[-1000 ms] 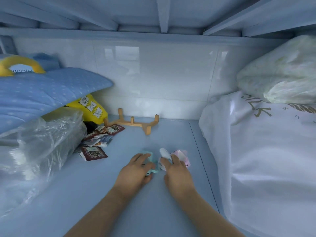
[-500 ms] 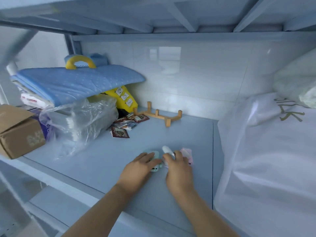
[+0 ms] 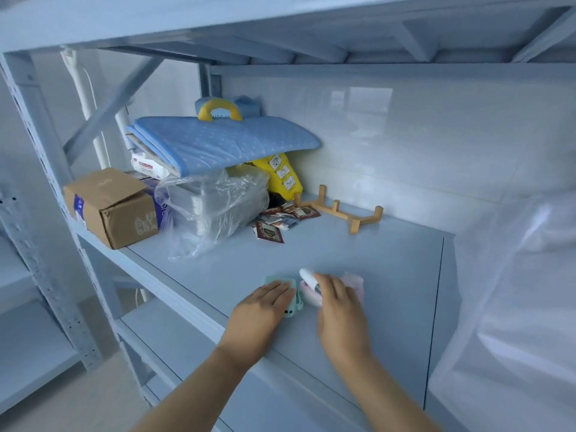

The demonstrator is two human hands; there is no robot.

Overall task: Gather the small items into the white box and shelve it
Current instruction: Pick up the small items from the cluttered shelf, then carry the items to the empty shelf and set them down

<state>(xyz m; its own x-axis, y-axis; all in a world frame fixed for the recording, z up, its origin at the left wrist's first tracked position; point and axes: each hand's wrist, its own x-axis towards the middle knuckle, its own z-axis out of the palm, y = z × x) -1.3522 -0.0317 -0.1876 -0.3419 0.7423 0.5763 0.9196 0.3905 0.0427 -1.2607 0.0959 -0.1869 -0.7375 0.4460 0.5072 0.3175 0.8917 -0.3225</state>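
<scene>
Three small items lie together on the pale blue shelf (image 3: 374, 244): a mint green case (image 3: 298, 302), a white tube (image 3: 307, 275) and a pink packet (image 3: 353, 280). My left hand (image 3: 265, 310) lies over the mint green case with its fingers curled on it. My right hand (image 3: 338, 307) covers the pink packet and grips the white tube, whose tip sticks out past the fingers. Several brown sachets (image 3: 280, 221) lie farther back. No white box is in view.
A wooden rack (image 3: 343, 212) stands at the back. At the left are a cardboard box (image 3: 115, 210), a clear plastic bag (image 3: 215, 207), a folded blue mat (image 3: 224, 141) and a yellow pouch (image 3: 285, 176). A large white bag (image 3: 514, 307) fills the right.
My view has pulled back and swung left, bringing the shelf's front edge, frame and cardboard box into sight. Both hands have stayed on the small items.
</scene>
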